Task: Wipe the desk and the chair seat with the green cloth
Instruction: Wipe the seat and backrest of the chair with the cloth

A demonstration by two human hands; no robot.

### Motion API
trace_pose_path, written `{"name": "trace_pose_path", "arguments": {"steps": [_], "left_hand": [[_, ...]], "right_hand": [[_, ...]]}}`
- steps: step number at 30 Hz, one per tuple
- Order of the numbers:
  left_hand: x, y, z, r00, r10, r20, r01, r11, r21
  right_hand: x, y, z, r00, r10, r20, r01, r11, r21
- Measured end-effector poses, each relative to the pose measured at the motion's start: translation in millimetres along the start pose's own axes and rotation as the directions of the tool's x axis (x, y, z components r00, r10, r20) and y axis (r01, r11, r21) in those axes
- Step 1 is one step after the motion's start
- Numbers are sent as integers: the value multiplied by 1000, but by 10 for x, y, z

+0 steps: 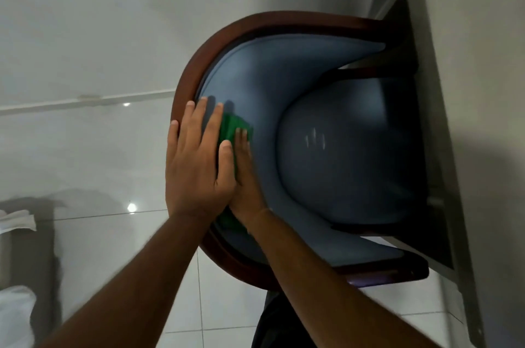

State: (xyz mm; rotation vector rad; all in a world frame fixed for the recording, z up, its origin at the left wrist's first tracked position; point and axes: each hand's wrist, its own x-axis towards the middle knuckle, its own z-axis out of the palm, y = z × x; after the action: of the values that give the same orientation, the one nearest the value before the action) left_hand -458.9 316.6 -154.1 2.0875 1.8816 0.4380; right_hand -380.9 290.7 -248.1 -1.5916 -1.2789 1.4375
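The chair has a dark wooden frame (187, 75), a curved blue backrest (255, 72) and a blue seat (341, 154); its front is tucked under the grey desk (483, 97) on the right. The green cloth (231, 126) lies against the inner face of the backrest, and another bit of it shows below the wrists. My right hand (244, 177) presses flat on the cloth, fingers pointing up the backrest. My left hand (196, 160) rests over the wooden rim with fingers spread, holding nothing, its thumb touching the cloth's edge. Most of the cloth is hidden under both hands.
White glossy floor tiles (85, 35) surround the chair. At the left edge stands a box with white paper (17, 220) on top and something white (14, 316) below it. A dark opening under the desk (409, 35) holds the chair's front.
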Motion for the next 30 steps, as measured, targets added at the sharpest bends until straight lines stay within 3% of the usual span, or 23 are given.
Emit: {"name": "trace_pose_path", "arguments": {"steps": [2, 7, 10, 13, 16, 20, 22, 25, 28, 30], "left_hand": [[2, 0, 20, 1000, 2, 19, -3, 999, 36], [-29, -35, 80, 999, 34, 14, -36, 995, 96], [-29, -57, 99, 999, 46, 16, -47, 992, 115], [-28, -47, 85, 999, 40, 22, -43, 990, 133], [-29, -42, 84, 999, 40, 25, -43, 987, 153], [-32, -31, 88, 999, 38, 32, -43, 985, 170], [-38, -33, 93, 999, 39, 34, -44, 984, 172], [-40, -53, 95, 999, 46, 30, -51, 983, 176], [-36, -56, 109, 998, 45, 33, -50, 984, 171], [-35, -46, 94, 998, 39, 41, -45, 985, 164]], "right_hand": [[393, -53, -44, 997, -5, -76, 10, 998, 65], [1025, -96, -138, 941, 162, -296, -100, 972, 214], [925, -54, -173, 947, 184, -264, -119, 962, 247], [521, 46, -211, 965, 249, -79, -221, 940, 259], [-104, 285, -397, 940, 288, 181, -316, 937, 151], [-816, 746, -1017, 817, 438, 376, -359, 895, -264], [-1019, 886, -1288, 792, 487, 370, -329, 849, -413], [-1113, 874, -1352, 827, 465, 315, -266, 818, -510], [-1018, 737, -1102, 879, 421, 223, -267, 823, -502], [-894, 552, -814, 913, 388, 128, -315, 869, -381]]}}
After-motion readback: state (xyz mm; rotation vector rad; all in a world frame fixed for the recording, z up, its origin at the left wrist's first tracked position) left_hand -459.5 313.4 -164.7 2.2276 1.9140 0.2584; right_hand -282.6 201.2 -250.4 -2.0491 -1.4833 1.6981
